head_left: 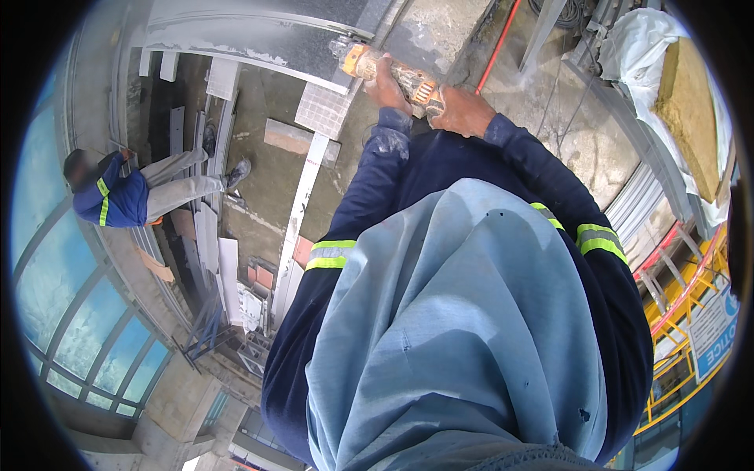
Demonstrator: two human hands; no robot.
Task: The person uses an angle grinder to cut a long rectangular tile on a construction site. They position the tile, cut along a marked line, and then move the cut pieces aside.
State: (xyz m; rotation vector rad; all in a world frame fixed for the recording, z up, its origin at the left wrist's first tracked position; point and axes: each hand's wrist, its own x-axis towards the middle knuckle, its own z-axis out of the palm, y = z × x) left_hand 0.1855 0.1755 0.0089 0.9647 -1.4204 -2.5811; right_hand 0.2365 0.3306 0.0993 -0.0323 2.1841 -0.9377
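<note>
Both my hands are wrapped round a dusty orange angle grinder (411, 80) at the top of the view. My left hand (386, 88) grips it near the head, and my right hand (465, 112) closes round its rear end. The grinder's head points left, at the edge of a dark grey slab (302, 35) with a pale, dusty border. Blur and dust hide the disc, so I cannot tell whether it touches the slab. Dust also whitens my left cuff.
A person (126, 188) in a blue jacket is at the left, beside long metal profiles (206, 243). A pale strip (302, 208) lies on the floor left of me. A red hose (500, 43) runs at the upper right, near wrapped insulation (687, 118). Yellow railing (667, 353) stands at the right.
</note>
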